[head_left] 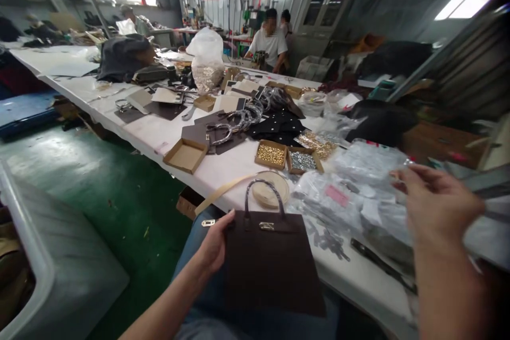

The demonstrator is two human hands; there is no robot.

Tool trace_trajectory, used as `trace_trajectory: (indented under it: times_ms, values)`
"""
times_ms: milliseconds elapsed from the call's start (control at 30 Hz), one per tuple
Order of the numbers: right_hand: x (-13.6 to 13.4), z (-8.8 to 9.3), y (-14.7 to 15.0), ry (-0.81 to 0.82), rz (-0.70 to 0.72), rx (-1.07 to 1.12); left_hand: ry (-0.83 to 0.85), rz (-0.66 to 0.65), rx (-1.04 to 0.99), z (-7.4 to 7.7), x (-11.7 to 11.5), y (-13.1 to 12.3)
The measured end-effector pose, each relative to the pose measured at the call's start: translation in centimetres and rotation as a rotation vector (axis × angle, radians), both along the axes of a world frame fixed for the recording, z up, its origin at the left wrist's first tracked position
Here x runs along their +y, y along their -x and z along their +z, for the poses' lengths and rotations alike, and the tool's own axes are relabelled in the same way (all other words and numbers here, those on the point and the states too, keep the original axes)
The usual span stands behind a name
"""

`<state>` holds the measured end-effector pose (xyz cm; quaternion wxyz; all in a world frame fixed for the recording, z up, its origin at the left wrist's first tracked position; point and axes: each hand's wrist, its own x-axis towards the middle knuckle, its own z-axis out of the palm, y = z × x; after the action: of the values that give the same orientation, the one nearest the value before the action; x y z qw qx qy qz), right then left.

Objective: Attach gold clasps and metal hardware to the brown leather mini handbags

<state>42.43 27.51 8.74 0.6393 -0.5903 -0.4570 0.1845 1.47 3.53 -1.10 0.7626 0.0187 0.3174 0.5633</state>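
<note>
A dark brown handbag panel (273,265) with a wrapped handle (265,185) lies over my lap at the table's front edge. Its left edge is gripped by my left hand (215,241), thumb on top near the upper corner. A metal plate (208,222) sticks out beside that thumb, and a metal clasp plate (266,226) sits below the handle. To the right, my right hand (436,199) is raised over clear plastic bags (370,162). Its fingertips are pinched together; whatever they hold is too small and blurred to name.
Gold studs (271,154) and silver pieces (302,160) fill small boxes, near an open cardboard tray (185,155). A tape roll (270,190) lies behind the handle. Wrapped handles (239,119) are piled mid-table. A grey bin (59,255) stands left; a person (271,42) sits across.
</note>
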Motion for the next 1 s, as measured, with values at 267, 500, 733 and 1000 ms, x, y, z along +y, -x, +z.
trace_trajectory:
  times_ms: [267,500,733,1000]
  values:
    - [-15.2,-3.2,13.7,0.368,0.461,0.725,0.058,-0.057,-0.054,-0.2,-0.1,0.3]
    - [-18.8,-5.1,16.8,0.443,0.436,0.934,0.072,-0.043,-0.058,-0.2,-0.9,1.4]
    - [-20.8,-5.0,17.7,0.419,0.503,0.812,0.018,-0.013,-0.029,0.4,-0.4,1.1]
    - [-21.3,-4.9,17.6,0.326,0.473,0.898,-0.190,0.063,0.168,1.9,5.4,1.3]
